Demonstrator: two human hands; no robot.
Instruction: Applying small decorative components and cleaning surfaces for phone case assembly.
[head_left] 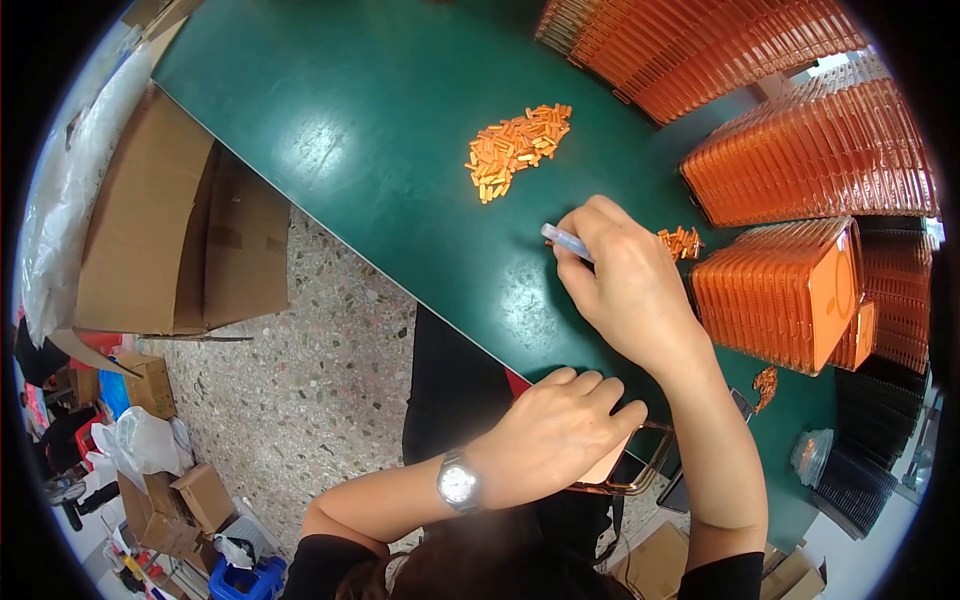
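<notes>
My right hand is above the green table, its fingers closed round a pale, translucent pen-shaped tool. The tip of that tool points left, near a few small orange pieces on the table. Close to my body, my left hand grips a phone case with a shiny orange-gold frame; the fingers cover part of it. Ahead lies a loose pile of small orange metallic pieces. A smaller heap of such pieces shows just beyond my right hand.
Tall rows of orange phone cases line the table's right side, with a shorter stack nearer. Dark cases and a clear round container stand at the lower right. A cardboard box is beyond the table's left edge.
</notes>
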